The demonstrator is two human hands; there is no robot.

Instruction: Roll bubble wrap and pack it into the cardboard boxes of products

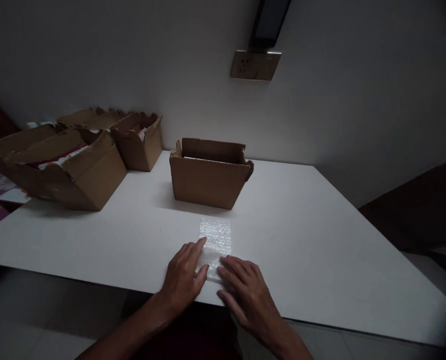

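A clear bubble wrap pouch (215, 235) lies flat on the white table near its front edge. My left hand (185, 272) rests along the pouch's left side, thumb and forefinger apart and touching it. From the right, my right hand (247, 290) lays its fingertips on the pouch's lower right part, fingers stretched out and thumb apart. The lower edge of the pouch shows between the hands, partly covered by fingers. Whether anything is inside the pouch I cannot tell.
An open cardboard box (207, 180) stands behind the pouch. Several more cardboard boxes (98, 175) with contents are grouped at the left of the white table (320, 240). A wall socket (256, 66) sits above, under a dark screen-like device (271, 22).
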